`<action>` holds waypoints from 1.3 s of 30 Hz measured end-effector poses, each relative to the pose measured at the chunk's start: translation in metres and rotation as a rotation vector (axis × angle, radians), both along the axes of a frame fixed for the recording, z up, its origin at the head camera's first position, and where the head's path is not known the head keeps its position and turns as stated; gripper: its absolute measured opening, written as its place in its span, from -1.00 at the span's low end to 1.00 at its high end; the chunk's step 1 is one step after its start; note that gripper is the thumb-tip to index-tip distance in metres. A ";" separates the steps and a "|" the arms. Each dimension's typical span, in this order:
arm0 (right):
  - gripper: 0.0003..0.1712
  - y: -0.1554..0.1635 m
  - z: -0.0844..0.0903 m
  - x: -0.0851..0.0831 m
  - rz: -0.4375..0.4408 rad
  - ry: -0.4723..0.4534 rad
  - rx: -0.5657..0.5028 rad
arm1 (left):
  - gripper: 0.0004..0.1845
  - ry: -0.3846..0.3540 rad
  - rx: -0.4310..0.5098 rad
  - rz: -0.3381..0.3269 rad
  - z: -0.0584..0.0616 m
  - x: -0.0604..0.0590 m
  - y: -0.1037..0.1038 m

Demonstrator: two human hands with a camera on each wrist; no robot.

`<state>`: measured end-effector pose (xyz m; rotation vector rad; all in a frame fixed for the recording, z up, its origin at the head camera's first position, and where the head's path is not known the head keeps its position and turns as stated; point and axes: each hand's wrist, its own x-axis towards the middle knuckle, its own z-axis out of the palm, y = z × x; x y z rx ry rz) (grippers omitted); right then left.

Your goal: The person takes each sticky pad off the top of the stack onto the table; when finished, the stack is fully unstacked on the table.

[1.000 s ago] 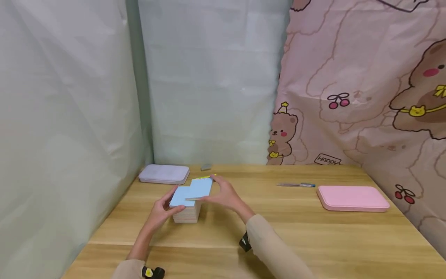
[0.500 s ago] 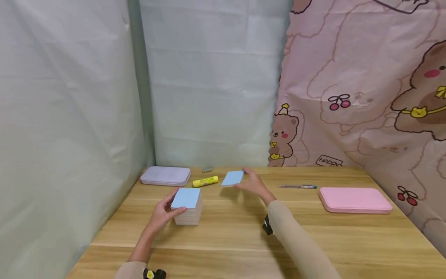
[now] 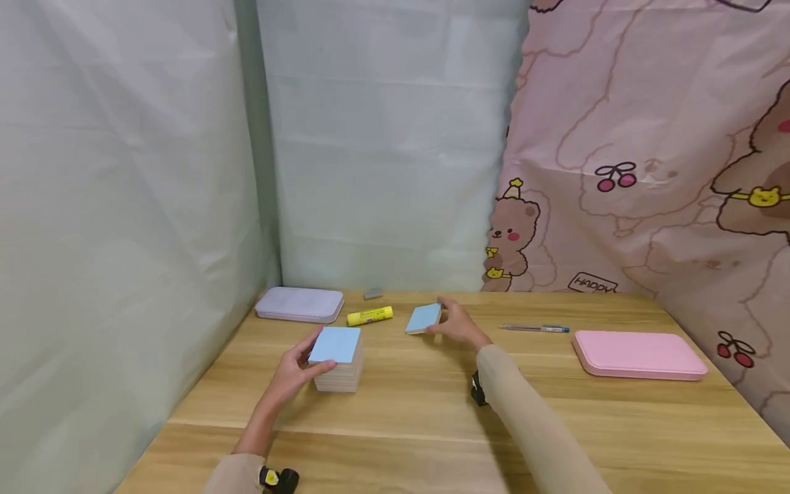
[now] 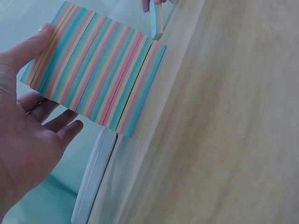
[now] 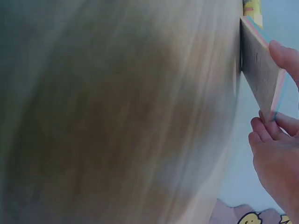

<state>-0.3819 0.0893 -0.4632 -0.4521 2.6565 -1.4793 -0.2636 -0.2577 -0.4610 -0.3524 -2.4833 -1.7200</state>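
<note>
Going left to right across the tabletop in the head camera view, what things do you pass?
Lilac case → left hand → stack of coloured note pads → yellow glue stick → small blue pad → right hand holding it → pen → pink case.

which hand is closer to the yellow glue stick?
Right. The right hand, holding a thin pad, sits just right of the glue stick; the left hand is farther forward at the tall stack.

Note stack left of small pad, glue stick behind, pen and case right.
</note>
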 end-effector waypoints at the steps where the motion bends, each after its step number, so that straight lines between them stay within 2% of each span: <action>1: 0.01 0.001 0.000 -0.002 0.002 -0.003 -0.009 | -0.15 0.006 0.001 -0.002 0.000 0.000 0.000; 8: 0.04 0.007 -0.006 -0.010 0.013 -0.041 0.050 | -0.16 0.004 0.020 0.001 0.001 0.004 0.000; 17: 0.06 0.009 -0.008 -0.020 -0.008 -0.089 0.084 | -0.16 0.013 -0.005 -0.001 0.005 0.001 0.001; 28: 0.05 0.005 -0.007 -0.021 -0.040 -0.105 0.123 | -0.16 0.020 0.020 -0.023 0.003 0.001 0.002; 39: 0.07 0.003 -0.002 -0.020 -0.053 -0.098 0.125 | -0.16 0.014 0.000 -0.010 0.003 -0.002 0.003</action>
